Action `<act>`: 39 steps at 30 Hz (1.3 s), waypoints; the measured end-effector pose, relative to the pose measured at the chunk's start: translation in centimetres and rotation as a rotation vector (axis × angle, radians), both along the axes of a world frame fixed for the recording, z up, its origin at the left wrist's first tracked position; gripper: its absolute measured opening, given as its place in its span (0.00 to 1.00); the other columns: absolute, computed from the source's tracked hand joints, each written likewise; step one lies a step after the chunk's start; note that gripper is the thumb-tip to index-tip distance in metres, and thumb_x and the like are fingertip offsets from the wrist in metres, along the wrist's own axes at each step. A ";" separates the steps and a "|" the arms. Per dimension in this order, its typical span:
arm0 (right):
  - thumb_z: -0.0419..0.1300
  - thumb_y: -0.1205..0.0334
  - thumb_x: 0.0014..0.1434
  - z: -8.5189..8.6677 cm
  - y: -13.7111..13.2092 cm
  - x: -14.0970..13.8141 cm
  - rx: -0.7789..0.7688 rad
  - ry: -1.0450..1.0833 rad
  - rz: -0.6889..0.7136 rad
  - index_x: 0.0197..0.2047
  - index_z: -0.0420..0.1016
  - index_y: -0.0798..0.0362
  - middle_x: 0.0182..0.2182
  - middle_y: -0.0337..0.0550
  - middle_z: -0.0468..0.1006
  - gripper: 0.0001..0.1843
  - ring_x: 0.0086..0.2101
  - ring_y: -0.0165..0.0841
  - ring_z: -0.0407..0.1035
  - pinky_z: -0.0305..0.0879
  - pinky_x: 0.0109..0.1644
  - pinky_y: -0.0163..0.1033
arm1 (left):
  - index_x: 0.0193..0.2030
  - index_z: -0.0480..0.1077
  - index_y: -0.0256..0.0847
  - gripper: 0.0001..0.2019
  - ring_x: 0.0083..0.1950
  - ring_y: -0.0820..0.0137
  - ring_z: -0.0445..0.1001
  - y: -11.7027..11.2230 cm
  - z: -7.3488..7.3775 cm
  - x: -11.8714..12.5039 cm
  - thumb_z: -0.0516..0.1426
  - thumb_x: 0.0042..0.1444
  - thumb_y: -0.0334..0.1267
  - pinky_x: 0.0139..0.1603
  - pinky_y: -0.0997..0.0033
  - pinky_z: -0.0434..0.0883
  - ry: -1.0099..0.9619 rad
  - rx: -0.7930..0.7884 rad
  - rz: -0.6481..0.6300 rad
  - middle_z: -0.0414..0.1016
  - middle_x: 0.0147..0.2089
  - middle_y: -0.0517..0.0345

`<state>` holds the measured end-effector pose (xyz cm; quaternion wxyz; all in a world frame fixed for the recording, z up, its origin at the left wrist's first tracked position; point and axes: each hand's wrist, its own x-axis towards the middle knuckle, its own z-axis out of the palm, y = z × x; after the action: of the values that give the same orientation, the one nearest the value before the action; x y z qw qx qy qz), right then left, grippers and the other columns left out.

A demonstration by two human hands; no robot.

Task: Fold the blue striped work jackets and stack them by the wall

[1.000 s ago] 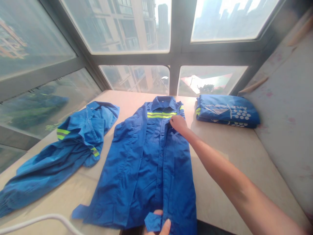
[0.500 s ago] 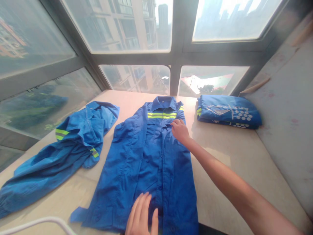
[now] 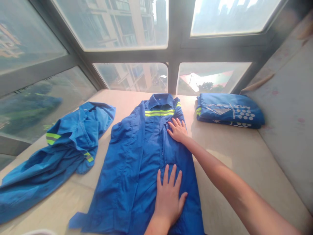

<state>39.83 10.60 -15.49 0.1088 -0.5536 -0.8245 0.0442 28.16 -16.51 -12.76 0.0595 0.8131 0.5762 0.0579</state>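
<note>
A blue work jacket with a yellow-green reflective chest stripe lies front up, its collar toward the windows and one sleeve folded in along the left side of its front. My left hand rests flat on the lower front, right of the button line, fingers spread. Higher up, my right hand lies on the chest below the stripe, its fingers apart on the cloth. Neither hand grips the fabric. The jacket's bottom hem runs partly out of view.
To the left lies a crumpled blue garment with reflective bands. Folded blue garments with white print sit at the back right, near the wall. Windows edge the pale tabletop. A white curved object shows at bottom left.
My left hand has moved up and right onto the jacket front, its fingers spreading. My right hand has let go of the cloth at the chest and flattened there. The view has shifted slightly.
</note>
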 end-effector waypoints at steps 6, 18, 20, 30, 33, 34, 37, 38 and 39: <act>0.49 0.44 0.67 0.1 4.9 0.4 0.038 0.040 -0.063 0.71 0.55 0.55 0.73 0.57 0.44 0.35 0.71 0.50 0.36 0.36 0.70 0.63 | 0.76 0.45 0.51 0.37 0.77 0.47 0.39 1.6 0.3 1.1 0.54 0.61 0.43 0.70 0.35 0.50 0.018 -0.021 -0.001 0.38 0.78 0.59; 0.43 0.42 0.69 -1.9 11.1 0.4 0.033 -0.044 0.026 0.71 0.55 0.52 0.72 0.53 0.49 0.35 0.70 0.48 0.43 0.39 0.71 0.60 | 0.76 0.44 0.50 0.38 0.76 0.44 0.43 2.6 -0.6 2.5 0.54 0.61 0.47 0.68 0.31 0.51 -0.040 -0.019 0.028 0.40 0.78 0.54; 0.43 0.42 0.69 -2.1 11.7 1.3 0.033 -0.051 0.032 0.71 0.55 0.52 0.72 0.52 0.49 0.35 0.70 0.48 0.43 0.39 0.71 0.60 | 0.75 0.46 0.49 0.37 0.76 0.44 0.43 3.2 -0.4 3.4 0.54 0.62 0.46 0.68 0.30 0.52 -0.081 -0.032 0.040 0.40 0.78 0.54; 0.54 0.48 0.63 0.7 13.3 3.6 0.061 0.012 -0.056 0.69 0.58 0.56 0.72 0.60 0.46 0.35 0.70 0.55 0.40 0.51 0.67 0.64 | 0.58 0.72 0.44 0.18 0.66 0.60 0.67 3.7 3.5 4.2 0.53 0.63 0.37 0.67 0.54 0.67 -0.510 0.073 0.145 0.70 0.66 0.52; 0.54 0.57 0.62 2.1 8.8 2.2 0.129 0.143 0.005 0.65 0.63 0.60 0.70 0.63 0.49 0.30 0.69 0.54 0.44 0.52 0.67 0.60 | 0.57 0.72 0.45 0.17 0.62 0.61 0.71 1.8 4.8 -1.0 0.53 0.62 0.32 0.62 0.58 0.69 -0.493 0.200 0.209 0.74 0.61 0.51; 0.54 0.59 0.62 2.5 6.5 1.7 0.129 0.181 0.060 0.63 0.65 0.61 0.69 0.64 0.52 0.28 0.68 0.53 0.46 0.53 0.68 0.58 | 0.57 0.71 0.45 0.18 0.61 0.61 0.72 1.1 4.8 -3.3 0.53 0.62 0.32 0.62 0.58 0.69 -0.442 0.241 0.266 0.75 0.60 0.51; 0.55 0.63 0.62 3.3 -1.8 0.0 0.069 0.317 0.233 0.60 0.68 0.58 0.65 0.61 0.62 0.24 0.65 0.49 0.54 0.56 0.68 0.56 | 0.58 0.71 0.44 0.18 0.59 0.55 0.73 -1.6 3.6 -10.7 0.55 0.62 0.40 0.60 0.54 0.69 -0.260 0.254 0.530 0.75 0.59 0.47; 0.55 0.64 0.62 3.4 -4.8 -0.6 0.040 0.373 0.289 0.60 0.69 0.56 0.63 0.59 0.64 0.23 0.64 0.47 0.57 0.58 0.67 0.55 | 0.58 0.71 0.42 0.20 0.58 0.52 0.73 -2.6 3.0 -13.1 0.54 0.61 0.44 0.60 0.51 0.69 -0.201 0.239 0.632 0.74 0.59 0.44; 0.54 0.65 0.62 3.6 -7.8 -1.3 0.008 0.426 0.338 0.60 0.69 0.54 0.62 0.56 0.65 0.22 0.63 0.45 0.59 0.60 0.66 0.55 | 0.58 0.70 0.39 0.22 0.59 0.49 0.72 -3.6 2.4 -15.3 0.52 0.61 0.46 0.60 0.49 0.68 -0.153 0.210 0.708 0.74 0.60 0.41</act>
<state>38.55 2.83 -11.90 0.2732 -0.3858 -0.8639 0.1739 12.89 -20.14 -10.38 -0.0051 0.5585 0.8065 0.1941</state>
